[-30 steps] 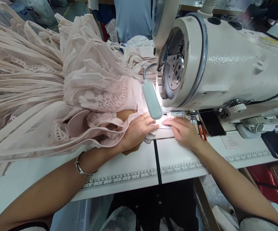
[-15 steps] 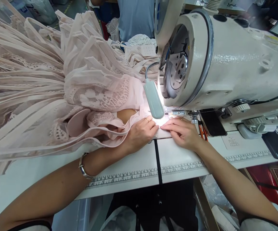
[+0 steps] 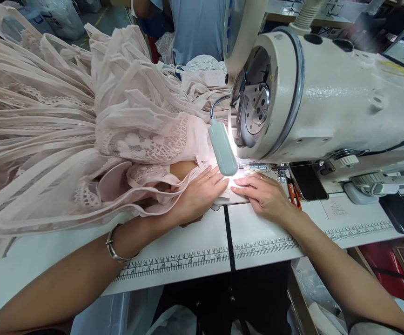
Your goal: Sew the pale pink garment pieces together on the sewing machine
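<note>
Beneath the sewing machine head (image 3: 258,102), a pale pink lace bra (image 3: 153,142) lies bunched on the table, its edge running under the small lamp (image 3: 224,151). My left hand (image 3: 202,190) rests on the fabric left of the needle area, fingers stretched out and flat. Close by on the right, my right hand (image 3: 263,195) has its fingers extended over the lit work area, touching the cloth's edge. Glare and the lamp hide the needle and the exact stitching spot.
A big heap of pink straps and mesh (image 3: 48,116) covers the left side. Right of my hands lie orange-handled scissors (image 3: 294,195), a black phone (image 3: 308,181) and a paper slip (image 3: 334,207). A printed ruler (image 3: 177,261) follows the table's front edge. A person in blue (image 3: 198,32) is opposite.
My left hand has gone from a closed grip on the fabric to flat, stretched fingers. My right hand has shifted only slightly. The view has tilted a little.
</note>
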`<state>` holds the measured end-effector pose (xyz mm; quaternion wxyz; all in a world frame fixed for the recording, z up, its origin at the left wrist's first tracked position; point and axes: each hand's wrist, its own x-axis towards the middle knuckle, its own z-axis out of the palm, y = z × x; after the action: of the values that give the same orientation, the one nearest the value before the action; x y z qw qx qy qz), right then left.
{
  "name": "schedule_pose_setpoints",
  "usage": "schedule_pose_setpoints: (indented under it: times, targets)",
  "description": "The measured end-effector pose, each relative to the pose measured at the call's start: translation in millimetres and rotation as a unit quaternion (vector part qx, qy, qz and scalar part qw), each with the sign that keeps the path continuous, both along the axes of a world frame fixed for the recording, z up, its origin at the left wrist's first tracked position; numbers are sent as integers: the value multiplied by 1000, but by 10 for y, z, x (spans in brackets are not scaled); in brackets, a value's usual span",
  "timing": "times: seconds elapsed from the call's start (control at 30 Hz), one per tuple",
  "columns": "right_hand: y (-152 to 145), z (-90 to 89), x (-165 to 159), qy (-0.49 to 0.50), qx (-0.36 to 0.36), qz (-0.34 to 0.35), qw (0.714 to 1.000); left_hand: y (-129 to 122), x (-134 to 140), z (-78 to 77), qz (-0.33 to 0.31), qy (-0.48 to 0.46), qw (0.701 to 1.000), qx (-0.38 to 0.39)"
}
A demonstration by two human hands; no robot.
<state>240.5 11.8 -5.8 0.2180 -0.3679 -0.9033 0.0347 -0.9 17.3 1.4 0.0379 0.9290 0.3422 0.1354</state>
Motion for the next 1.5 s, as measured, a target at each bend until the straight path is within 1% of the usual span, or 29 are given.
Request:
schedule_pose_setpoints:
  times: [0.17, 0.27, 0.43, 0.6, 0.73, 0.8, 0.9, 0.97, 1.03, 1.1, 1.2, 1.27, 1.37, 1.43, 1.5]
  targets:
    - [11, 9, 42, -25, -38, 7, 999, 10, 3, 49, -6, 2, 1000, -24]
    - [18, 34, 47, -32, -46, 10, 998, 20, -2, 64, -4, 6, 1000, -26]
    - [-3, 72, -8, -49, -50, -21, 997, 37, 13, 80, 3, 1, 1000, -26]
    - [-16, 80, -56, -64, -68, -57, 994, 52, 80, 126, 34, -11, 999, -27]
    - [0, 79, -79, -86, -92, -78, 989, 54, 132, 116, 75, -54, 995, -31]
    - [11, 81, -91, -95, -102, -85, 987, 49, 142, 77, 99, -72, 992, -16]
    - [25, 79, -104, -110, -105, -91, 984, 37, 133, -7, 113, -76, 990, 39]
    - [34, 70, -106, -126, -103, -94, 982, 25, 114, -52, 92, -61, 990, 88]
    - [41, 54, -103, -140, -98, -92, 981, 10, 92, -73, 58, -40, 989, 127]
    - [47, 35, -94, -143, -87, -86, 982, -5, 75, -72, 30, -17, 988, 149]
    - [52, 13, -80, -147, -78, -69, 984, -19, 61, -50, 23, 1, 984, 175]
    - [56, 13, -81, -151, -77, -69, 983, -22, 62, -39, 26, 5, 983, 184]
    - [62, 48, -106, -153, -86, -97, 980, -31, 80, -27, 43, 14, 984, 170]
    - [65, 85, -131, -153, -108, -115, 976, -55, 100, -11, 72, 33, 983, 165]
    - [70, 114, -153, -156, -129, -123, 971, -91, 118, 18, 118, 60, 980, 152]
